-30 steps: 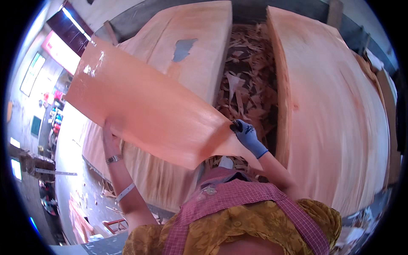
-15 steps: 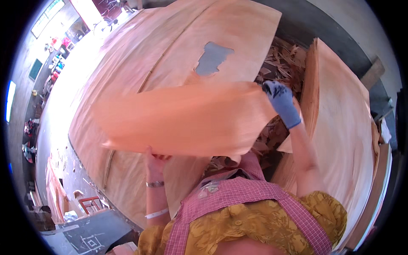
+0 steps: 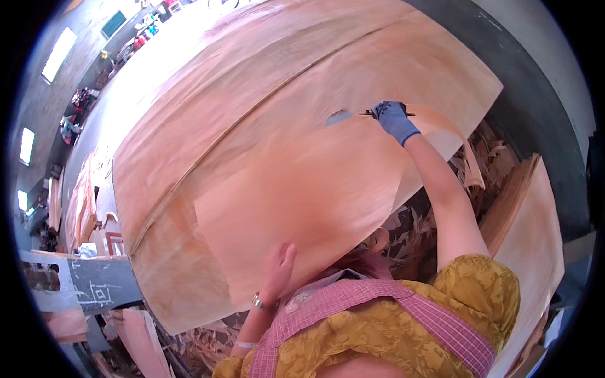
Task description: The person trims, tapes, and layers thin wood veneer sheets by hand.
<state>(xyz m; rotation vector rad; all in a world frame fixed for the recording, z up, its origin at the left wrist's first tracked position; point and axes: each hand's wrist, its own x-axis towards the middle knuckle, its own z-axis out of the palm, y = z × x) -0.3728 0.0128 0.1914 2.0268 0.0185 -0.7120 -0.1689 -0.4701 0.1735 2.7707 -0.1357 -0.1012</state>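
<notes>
A loose veneer sheet (image 3: 302, 208), pale orange and partly blurred, lies over the large veneer sheet (image 3: 403, 63) in front of me. It covers most of the grey hole (image 3: 338, 118), leaving a small patch showing. My right hand (image 3: 392, 120), in a blue-grey glove, is closed around a slim dark knife (image 3: 367, 113) at the loose sheet's far edge; both ends stick out of the fist. From beside that hand a narrow veneer strip (image 3: 463, 142) curls away to the right. Bare and wearing a watch, my left hand (image 3: 280, 271) rests on the near part of the loose sheet, fingers extended.
Torn veneer scraps (image 3: 409, 233) fill the gap to the right of the large sheet. Beyond them stands another veneer stack (image 3: 529, 214). A long raised seam (image 3: 239, 123) crosses the large sheet. At lower left is a grey bench (image 3: 104, 283).
The loose sheet has come down from the air onto the large sheet, over the hole. My right hand moved farther away and now grips a knife; a strip curls beside it. The view has turned.
</notes>
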